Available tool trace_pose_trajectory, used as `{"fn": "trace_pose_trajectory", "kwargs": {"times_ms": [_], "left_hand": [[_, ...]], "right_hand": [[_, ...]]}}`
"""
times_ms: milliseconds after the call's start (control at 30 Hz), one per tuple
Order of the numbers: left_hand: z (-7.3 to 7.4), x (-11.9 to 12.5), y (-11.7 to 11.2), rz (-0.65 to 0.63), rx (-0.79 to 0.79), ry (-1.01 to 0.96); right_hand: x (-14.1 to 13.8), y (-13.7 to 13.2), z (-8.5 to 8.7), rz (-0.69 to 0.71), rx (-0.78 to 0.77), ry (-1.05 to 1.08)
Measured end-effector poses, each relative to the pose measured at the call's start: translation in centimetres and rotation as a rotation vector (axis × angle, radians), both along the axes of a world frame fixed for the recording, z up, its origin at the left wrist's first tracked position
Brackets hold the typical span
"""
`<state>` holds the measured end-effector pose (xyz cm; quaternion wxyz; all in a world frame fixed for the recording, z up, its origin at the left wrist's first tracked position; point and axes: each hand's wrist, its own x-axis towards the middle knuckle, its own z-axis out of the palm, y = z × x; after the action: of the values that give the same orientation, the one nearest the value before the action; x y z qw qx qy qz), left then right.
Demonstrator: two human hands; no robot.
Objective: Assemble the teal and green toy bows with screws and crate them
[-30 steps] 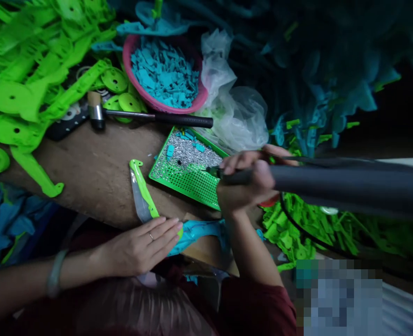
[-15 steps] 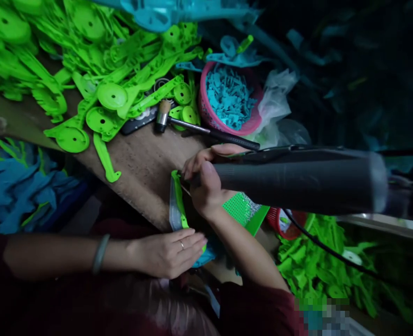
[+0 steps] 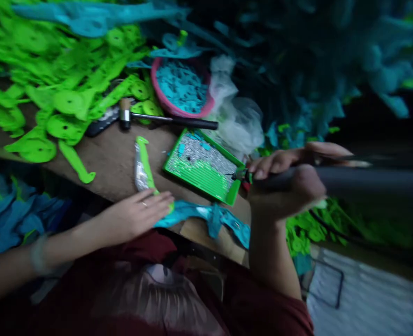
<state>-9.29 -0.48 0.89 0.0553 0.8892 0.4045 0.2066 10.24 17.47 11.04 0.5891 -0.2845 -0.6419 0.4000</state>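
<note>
My left hand [image 3: 147, 212] lies flat, fingers stretched out, over a long plastic part [image 3: 196, 212]. That part has a bright green and grey curved end above my fingers and a teal body running to the right. My right hand [image 3: 286, 175] is wrapped round a dark electric screwdriver [image 3: 353, 184], held level and blurred by motion. The screwdriver's thin tip points left, over the right end of a green tray [image 3: 211, 186] of small silver screws. A few teal bits lie among the screws.
A hammer [image 3: 171, 120] lies behind the tray, near a pink basket [image 3: 154, 81] of small teal pieces and a clear plastic bag [image 3: 241, 121]. Green plastic parts [image 3: 68, 102] are heaped at the left. More green parts [image 3: 297, 233] lie at the right, beside a cable.
My right hand has swung the screwdriver right, from above the plastic part to the screw tray. My left hand stays on the part. The whole view has shifted, uncovering the tray.
</note>
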Motion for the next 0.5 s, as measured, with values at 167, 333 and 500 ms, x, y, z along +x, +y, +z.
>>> {"fn": "trace_pose_trajectory", "kwargs": {"times_ms": [167,333,500], "left_hand": [[2.3,2.6,1.7,0.006,0.028,0.014],[1.0,12.0,4.2,0.037,0.066,0.079],[-0.4,12.1,5.2,0.056,0.159,0.147]], "right_hand": [[10.6,2.4,-2.8,-0.488,-0.191,-0.139],[19.6,-4.8,-5.5,-0.725,-0.052,-0.465],[22.7,-22.0,-12.7,-1.103,-0.145,-0.571]]}}
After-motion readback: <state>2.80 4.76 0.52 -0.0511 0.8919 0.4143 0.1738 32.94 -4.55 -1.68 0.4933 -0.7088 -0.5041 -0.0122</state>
